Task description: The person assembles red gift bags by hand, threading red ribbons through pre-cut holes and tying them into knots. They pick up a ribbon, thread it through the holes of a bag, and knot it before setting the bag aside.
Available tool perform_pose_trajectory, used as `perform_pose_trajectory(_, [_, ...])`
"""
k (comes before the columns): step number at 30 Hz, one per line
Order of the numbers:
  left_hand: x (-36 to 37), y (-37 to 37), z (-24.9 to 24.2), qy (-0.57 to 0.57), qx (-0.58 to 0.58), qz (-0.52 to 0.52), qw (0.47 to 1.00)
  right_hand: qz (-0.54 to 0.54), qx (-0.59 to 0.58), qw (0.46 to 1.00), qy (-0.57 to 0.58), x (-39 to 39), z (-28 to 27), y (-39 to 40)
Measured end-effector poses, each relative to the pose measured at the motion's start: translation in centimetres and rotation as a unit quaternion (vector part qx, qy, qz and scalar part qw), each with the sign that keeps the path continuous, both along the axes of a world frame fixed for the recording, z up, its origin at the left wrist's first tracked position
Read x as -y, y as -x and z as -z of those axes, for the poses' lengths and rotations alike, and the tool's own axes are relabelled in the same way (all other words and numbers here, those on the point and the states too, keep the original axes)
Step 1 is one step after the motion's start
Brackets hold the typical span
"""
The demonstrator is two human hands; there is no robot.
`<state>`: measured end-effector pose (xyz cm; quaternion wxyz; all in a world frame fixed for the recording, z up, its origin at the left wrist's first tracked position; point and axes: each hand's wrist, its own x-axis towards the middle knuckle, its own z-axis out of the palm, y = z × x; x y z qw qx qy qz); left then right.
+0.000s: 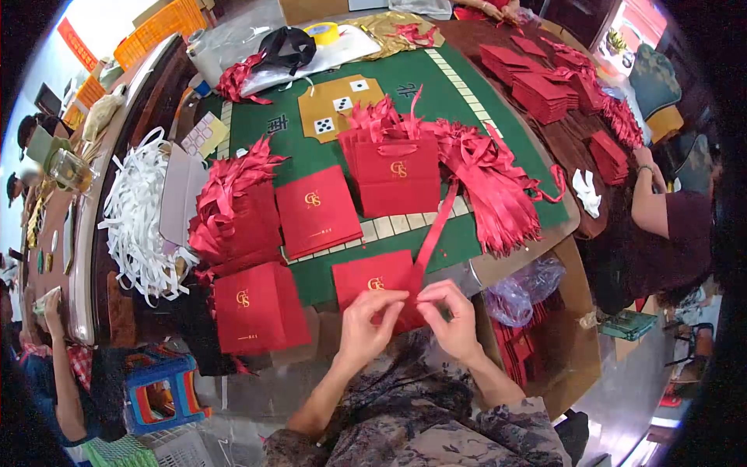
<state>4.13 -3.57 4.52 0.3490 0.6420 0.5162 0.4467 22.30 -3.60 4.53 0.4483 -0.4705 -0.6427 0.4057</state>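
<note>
A red paper gift bag (354, 274) with gold lettering lies flat at the table's near edge, in front of my body. Over its right side a red ribbon (437, 233) runs down from a ribbon bundle (498, 191). My left hand (373, 321) is closed in a pinch at the ribbon's lower end, above the bag. Just right of it, my right hand (453, 317) pinches the same ribbon, fingertips almost touching the left ones. Exactly how the ribbon passes between the fingertips is hard to make out.
Flat red bags (319, 210), a standing bag stack (398, 183) and more bags (261, 307) surround the work spot. White ribbons (148, 210) spill at left. An open cardboard box (572, 327) stands at right. Co-workers' arms (650, 198) show at the sides.
</note>
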Motion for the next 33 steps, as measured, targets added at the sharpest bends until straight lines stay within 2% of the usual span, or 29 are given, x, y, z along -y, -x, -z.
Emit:
perform_pose_trajectory(2, [-1.2,0.6,-0.2,-0.047,-0.101,-0.069,0.991,0.041,-0.070,0.997,0.003,-0.3,-0.5,-0.4])
perform_pose_trajectory(4, [-2.4,1.1,0.0,-0.074,-0.166,-0.109,0.977,0.041,-0.064,0.997,-0.026,-0.7,-1.3,-0.8])
perform_pose_trajectory(7, [-3.6,1.6,0.8,-0.064,-0.255,-0.090,0.961,0.052,0.059,0.996,0.029,-1.3,-2.2,-0.6])
perform_pose_trajectory(8, [-3.9,1.6,0.8,-0.046,-0.295,-0.086,0.951,0.051,0.077,0.995,-0.023,-1.9,-1.7,-0.2])
perform_pose_trajectory(10, [-4.1,1.7,1.5,-0.049,-0.310,-0.067,0.947,0.035,0.133,0.990,-0.031,-2.7,-0.9,0.1])
perform_pose_trajectory(12, [-4.4,1.5,1.8,-0.044,-0.335,-0.051,0.940,0.044,0.130,0.990,-0.032,-3.4,0.2,0.8])
perform_pose_trajectory(17, [-5.2,1.4,0.9,-0.045,-0.317,-0.053,0.946,0.048,0.147,0.985,-0.072,-5.1,1.7,1.7])
perform_pose_trajectory(22, [-5.6,1.4,-0.7,-0.030,-0.307,-0.040,0.951,0.034,0.150,0.988,-0.024,-6.1,1.5,2.1])
perform_pose_trajectory(25, [-5.6,1.6,-0.9,0.019,-0.285,-0.028,0.958,0.023,0.147,0.989,-0.007,-6.3,1.0,2.3])
perform_pose_trajectory(27, [-5.8,1.7,-0.6,0.025,-0.238,-0.028,0.971,0.017,0.164,0.986,0.003,-6.5,0.8,2.2])
perform_pose_trajectory(33, [-5.4,0.3,-1.1,-0.001,-0.262,-0.037,0.964,0.012,0.202,0.979,0.009,-7.2,0.1,2.0])
